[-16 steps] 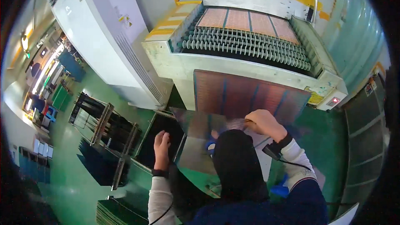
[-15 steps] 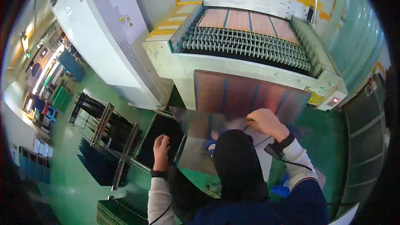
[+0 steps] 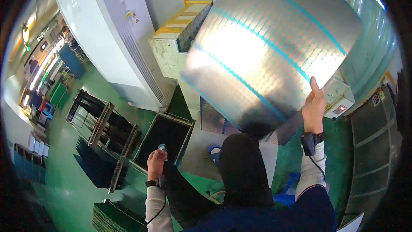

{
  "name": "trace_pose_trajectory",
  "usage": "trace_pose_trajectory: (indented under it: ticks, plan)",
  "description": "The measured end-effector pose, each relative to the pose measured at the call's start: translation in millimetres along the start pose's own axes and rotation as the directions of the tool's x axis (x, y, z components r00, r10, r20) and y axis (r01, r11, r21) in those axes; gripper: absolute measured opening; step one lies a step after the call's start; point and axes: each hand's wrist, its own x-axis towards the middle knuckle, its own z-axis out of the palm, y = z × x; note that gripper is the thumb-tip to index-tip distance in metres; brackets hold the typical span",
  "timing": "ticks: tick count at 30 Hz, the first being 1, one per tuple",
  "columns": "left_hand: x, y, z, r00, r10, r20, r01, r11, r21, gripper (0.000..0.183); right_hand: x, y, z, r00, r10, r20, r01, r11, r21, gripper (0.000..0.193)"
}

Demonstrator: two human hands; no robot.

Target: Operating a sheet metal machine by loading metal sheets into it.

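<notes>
My right hand point(image 3: 314, 107) grips the lower right edge of a large shiny circuit panel point(image 3: 262, 90). The panel is tilted up in front of the roller machine, with teal stripes, fine orange rows and a bright glare across it. My left hand point(image 3: 157, 163) is closed, low at the left, round a small slim object with a pale blue end point(image 3: 162, 147); its kind is not clear. Behind the raised panel, a second patterned panel point(image 3: 211, 118) leans against the machine's front point(image 3: 187, 92), mostly covered. The rollers are largely hidden.
A black-bottomed tray frame point(image 3: 161, 135) stands on the green floor beside a rack of dark panels point(image 3: 101, 124). A tall white cabinet point(image 3: 111, 38) rises at the left. Stacked sheets point(image 3: 111, 217) lie at lower left; a grey ribbed partition point(image 3: 373, 146) borders the right.
My right hand has moved right and now holds a panel raised across the machine. My left hand has shifted slightly left and down; a small blue-ended object shows in it.
</notes>
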Motion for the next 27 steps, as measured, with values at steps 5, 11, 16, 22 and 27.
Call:
trace_pose_trajectory:
  ticks: [5,11,16,22,27]
  plan:
    - [-1.4,0.2,-0.3,1.0,0.0,-0.022,0.001,0.999,0.054,0.018,-3.5,33.1,25.3,0.752,0.246,0.611,-0.654,0.388,0.649,0.018]
    - [6.1,-10.7,-4.9,0.992,0.12,0.05,-0.128,0.97,0.208,0.018,-39.0,39.6,57.8,0.63,0.329,0.704,-0.773,0.18,0.608,0.013]
    - [10.0,-8.6,0.5,1.0,-0.009,-0.015,0.01,0.999,0.046,0.018,-50.1,70.5,70.8,0.601,0.347,0.72,-0.796,0.177,0.579,0.016]
    - [7.1,-4.3,7.0,1.0,-0.022,-0.022,0.024,0.996,0.089,0.019,-39.5,44.3,75.5,0.567,0.369,0.736,-0.823,0.293,0.487,0.025]
    - [10.2,-4.4,8.5,0.999,-0.037,-0.036,0.04,0.995,0.092,0.018,-39.0,27.8,86.4,0.559,0.333,0.759,-0.827,0.288,0.483,0.027]
